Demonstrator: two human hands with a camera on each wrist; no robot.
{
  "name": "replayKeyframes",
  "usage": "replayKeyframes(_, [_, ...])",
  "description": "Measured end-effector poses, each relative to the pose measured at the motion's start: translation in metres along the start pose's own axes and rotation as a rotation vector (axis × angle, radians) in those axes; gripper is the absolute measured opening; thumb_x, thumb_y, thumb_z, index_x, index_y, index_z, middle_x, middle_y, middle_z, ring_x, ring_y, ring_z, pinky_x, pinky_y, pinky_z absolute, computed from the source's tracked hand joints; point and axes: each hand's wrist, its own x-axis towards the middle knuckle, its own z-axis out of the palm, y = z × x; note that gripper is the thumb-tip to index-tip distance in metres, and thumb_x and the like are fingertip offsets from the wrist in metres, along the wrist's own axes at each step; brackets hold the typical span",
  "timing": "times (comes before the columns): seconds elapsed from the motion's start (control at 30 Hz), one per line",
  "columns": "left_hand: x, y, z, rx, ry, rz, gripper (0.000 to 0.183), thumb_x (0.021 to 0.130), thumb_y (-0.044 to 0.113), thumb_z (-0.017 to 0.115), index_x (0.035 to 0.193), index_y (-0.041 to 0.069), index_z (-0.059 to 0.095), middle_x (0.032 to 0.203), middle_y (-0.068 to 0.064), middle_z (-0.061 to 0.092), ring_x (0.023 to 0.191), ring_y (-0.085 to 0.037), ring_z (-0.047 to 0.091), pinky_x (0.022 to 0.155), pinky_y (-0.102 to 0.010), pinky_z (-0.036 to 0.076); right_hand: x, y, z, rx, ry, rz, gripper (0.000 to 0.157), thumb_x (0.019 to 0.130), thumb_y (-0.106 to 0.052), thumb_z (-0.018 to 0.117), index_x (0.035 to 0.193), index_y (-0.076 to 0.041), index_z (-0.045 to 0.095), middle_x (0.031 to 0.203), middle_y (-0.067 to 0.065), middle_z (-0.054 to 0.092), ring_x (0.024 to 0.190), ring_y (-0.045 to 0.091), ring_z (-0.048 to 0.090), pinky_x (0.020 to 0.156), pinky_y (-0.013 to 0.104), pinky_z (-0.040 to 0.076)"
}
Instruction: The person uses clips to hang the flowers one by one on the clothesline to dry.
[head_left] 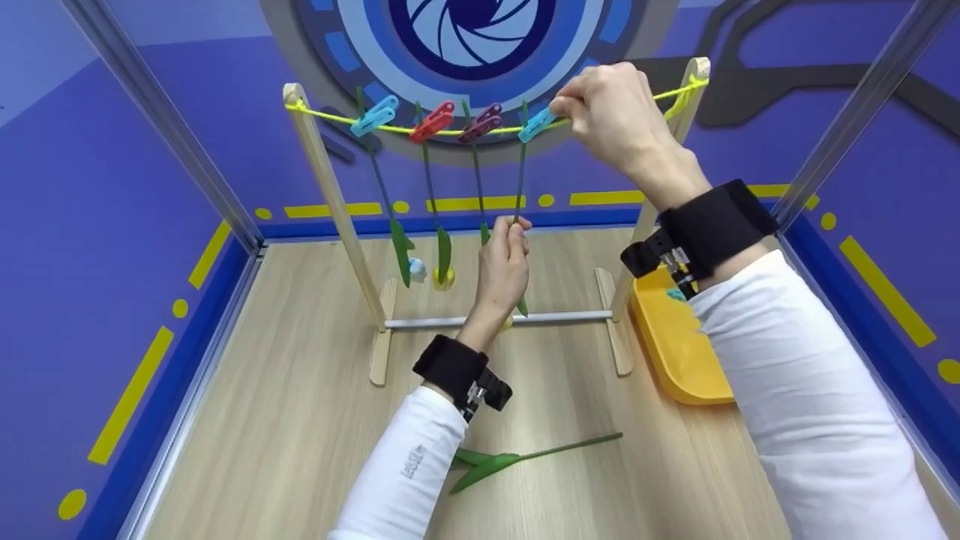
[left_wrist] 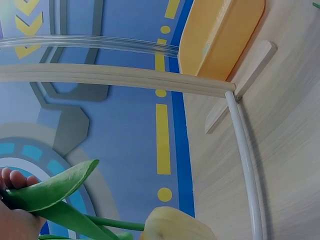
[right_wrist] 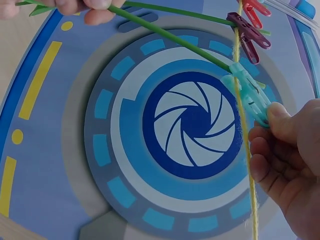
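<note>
My right hand (head_left: 626, 120) pinches the end of a light blue clothespin (head_left: 535, 124) on a yellow string (head_left: 330, 116). In the right wrist view, that clothespin (right_wrist: 250, 95) sits at the string and the upper end of a green stem (right_wrist: 175, 40). Lower on the same stem, my left hand (head_left: 504, 262) grips it between thumb and fingers. The left wrist view has green leaves (left_wrist: 55, 187) at this hand and a pale yellow tulip head (left_wrist: 175, 225). Left along the string are purple (head_left: 480, 124), red (head_left: 433, 122) and light blue (head_left: 375, 116) clothespins with hanging tulips.
Two wooden posts (head_left: 330, 180) carry the string, joined low down by a grey bar (head_left: 562, 317). A loose green stem with leaves (head_left: 487, 471) lies on the table near my left sleeve. At the right stands a yellow tray (head_left: 682, 367), partly behind my right arm.
</note>
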Motion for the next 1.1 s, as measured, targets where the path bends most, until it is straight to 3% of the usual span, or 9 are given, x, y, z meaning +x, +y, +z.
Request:
replayKeyframes(0.27, [-0.0029,0.0008,0.001,0.102,0.002,-0.039,0.028,0.11,0.025,0.032,0.113,0.012,0.056,0.08,0.005,0.049,0.064,-0.009,0.042,0.059,-0.025,0.027,0.002,-0.0012,-0.0024,-0.031,-0.1,0.051,0.031,0.102,-0.025,0.055,0.113,-0.003,0.074,0.102,0.016,0.075,0.071,0.02,0.051,0.058,0.026,0.037])
replayKeyframes(0.53, [-0.001,0.0001,0.0023,-0.006,-0.009,-0.009,0.027,0.11,0.019,0.032,0.111,0.004,0.055,0.078,0.002,0.045,0.067,-0.01,0.041,0.062,-0.021,0.032,0.0036,-0.0042,-0.0031,-0.056,-0.126,0.028,0.031,0.102,-0.023,0.055,0.112,-0.002,0.075,0.108,0.016,0.075,0.068,0.02,0.051,0.058,0.029,0.036])
replayKeyframes(0.83, [-0.0021,0.0013,0.0019,0.014,-0.019,-0.053,0.028,0.11,0.024,0.032,0.114,0.008,0.055,0.08,0.004,0.046,0.064,-0.01,0.04,0.057,-0.022,0.029,0.0047,-0.0072,-0.0076,-0.074,-0.182,0.004,0.032,0.103,-0.024,0.053,0.109,-0.002,0.075,0.106,0.017,0.075,0.057,0.016,0.046,0.055,0.028,0.034])
replayKeyframes(1.0, [-0.0015,0.0008,0.0021,-0.032,-0.019,-0.048,0.028,0.11,0.021,0.032,0.113,0.005,0.054,0.079,0.003,0.045,0.065,-0.01,0.04,0.058,-0.021,0.031,0.0026,-0.0101,-0.0078,-0.054,-0.208,0.03,0.035,0.104,-0.025,0.051,0.119,-0.002,0.072,0.11,0.018,0.073,0.063,0.02,0.05,0.059,0.03,0.036])
replayKeyframes(1.1, [-0.0007,0.0007,0.0026,-0.07,-0.027,-0.038,0.026,0.11,0.02,0.033,0.112,0.005,0.055,0.078,0.002,0.046,0.067,-0.011,0.045,0.061,-0.02,0.036,-0.0012,-0.0082,-0.007,-0.021,-0.176,0.043,0.036,0.104,-0.027,0.051,0.123,-0.002,0.069,0.111,0.018,0.07,0.075,0.023,0.052,0.064,0.03,0.037])
